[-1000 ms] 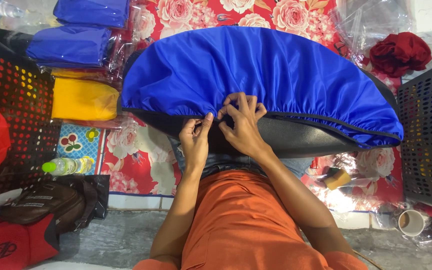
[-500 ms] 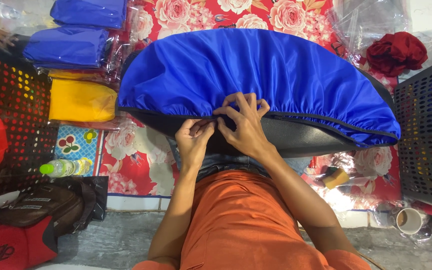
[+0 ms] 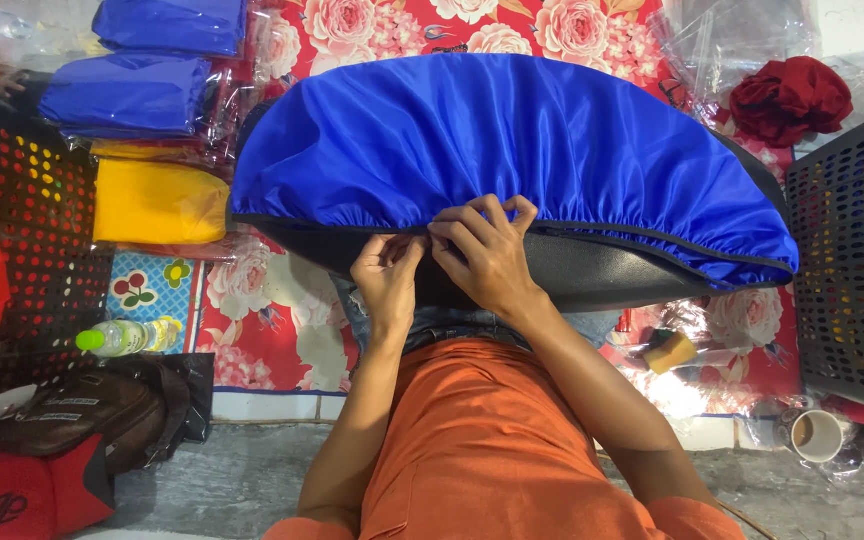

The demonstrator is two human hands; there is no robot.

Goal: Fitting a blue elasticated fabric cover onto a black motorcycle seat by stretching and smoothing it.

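A shiny blue fabric cover (image 3: 512, 140) with a gathered elastic hem is stretched over a black seat-shaped form (image 3: 592, 275) resting on my lap. My left hand (image 3: 387, 275) pinches the hem at its near middle edge. My right hand (image 3: 482, 245) sits right beside it, fingers curled over the same stretch of hem. The two hands touch each other. The black underside shows below the hem to the right.
Bagged blue covers (image 3: 127, 95) and a yellow one (image 3: 157, 200) lie at left beside a black perforated crate (image 3: 12, 200). Another crate (image 3: 852, 270) stands right, red cloth (image 3: 787, 95) behind it. A bottle (image 3: 127, 335), brown bag (image 3: 92, 410) and cup (image 3: 817, 435) are near.
Both hands stay at the hem's near middle. The fingers have shifted slightly along the edge, and the cover sits a little lower over the form.
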